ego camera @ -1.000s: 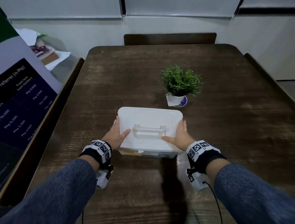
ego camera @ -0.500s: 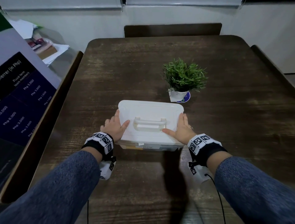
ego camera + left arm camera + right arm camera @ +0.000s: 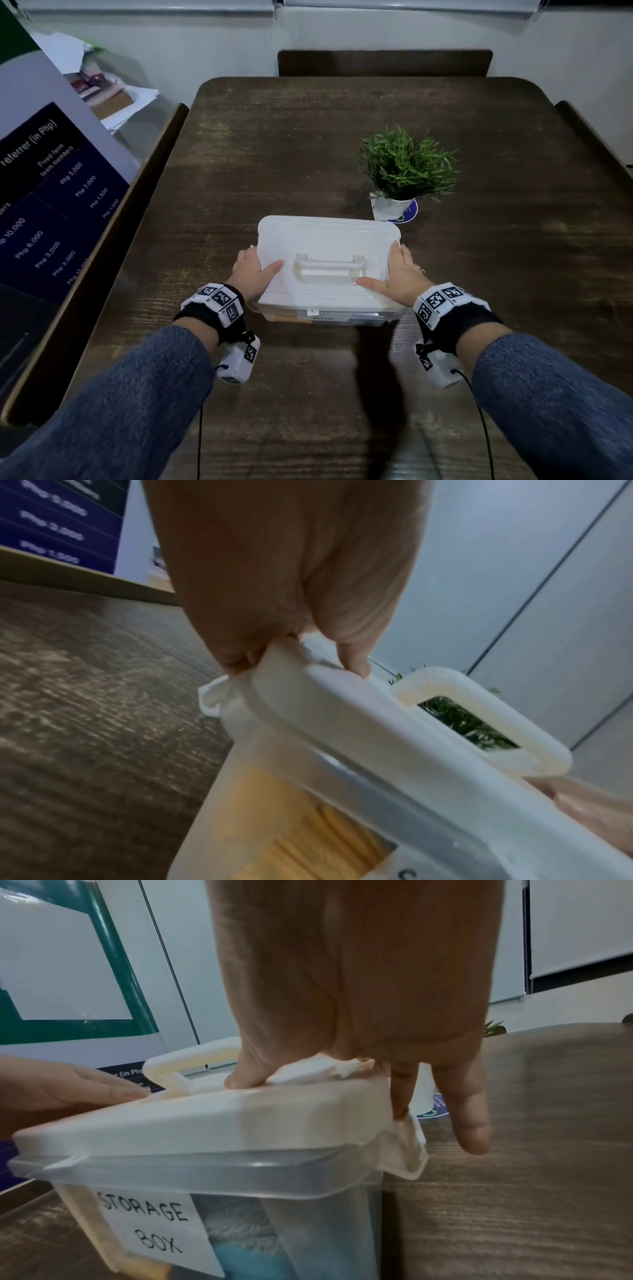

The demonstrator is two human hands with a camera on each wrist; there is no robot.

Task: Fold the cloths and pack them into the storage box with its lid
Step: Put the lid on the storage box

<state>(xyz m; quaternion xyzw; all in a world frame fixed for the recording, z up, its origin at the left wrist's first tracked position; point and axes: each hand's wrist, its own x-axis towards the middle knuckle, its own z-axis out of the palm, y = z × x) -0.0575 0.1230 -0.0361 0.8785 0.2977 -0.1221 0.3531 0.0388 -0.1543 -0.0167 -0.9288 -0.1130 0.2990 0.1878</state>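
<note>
on the table (image 3: 308, 137), both hands, the left hand (image 3: 253, 272) and the right hand (image 3: 402, 279), grip the lid (image 3: 329, 240) ends with thumbs on top and should press evenly until the side latches (image 3: 405, 1146) snap shut.

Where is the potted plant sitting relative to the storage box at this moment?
In the head view the potted plant stands on the table just beyond the far right corner of the storage box, on the right hand side.
</note>
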